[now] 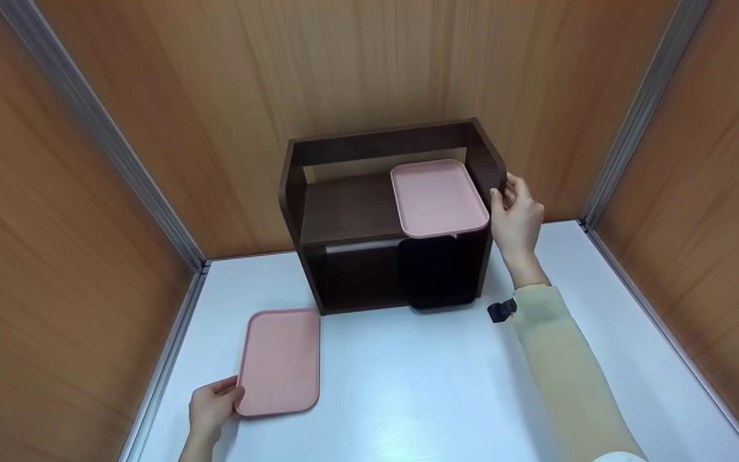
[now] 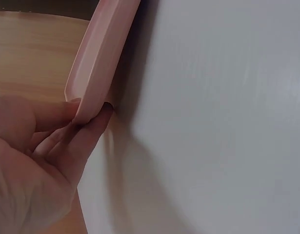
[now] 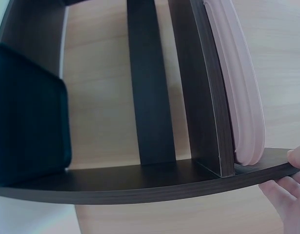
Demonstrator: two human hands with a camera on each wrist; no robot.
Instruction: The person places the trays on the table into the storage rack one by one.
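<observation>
A pink tray point(image 1: 280, 360) lies flat on the white table point(image 1: 421, 385) at the front left. My left hand point(image 1: 231, 393) pinches its near left corner; in the left wrist view the thumb and fingers point(image 2: 67, 126) clamp the tray's rim point(image 2: 98, 53), which is slightly lifted. A dark brown wooden shelf point(image 1: 344, 212) stands at the back. A second pink tray point(image 1: 437, 196) lies on its middle board at the right, overhanging the front. My right hand point(image 1: 504, 189) grips the front edge of the shelf's right side panel point(image 3: 140, 183), fingertips point(image 3: 286, 190) curled round it.
A black tray point(image 1: 437, 273) stands in the shelf's lower compartment on the right, seen also in the right wrist view as the black tray point(image 3: 28, 117). Wooden walls with metal corner strips close in the table on three sides.
</observation>
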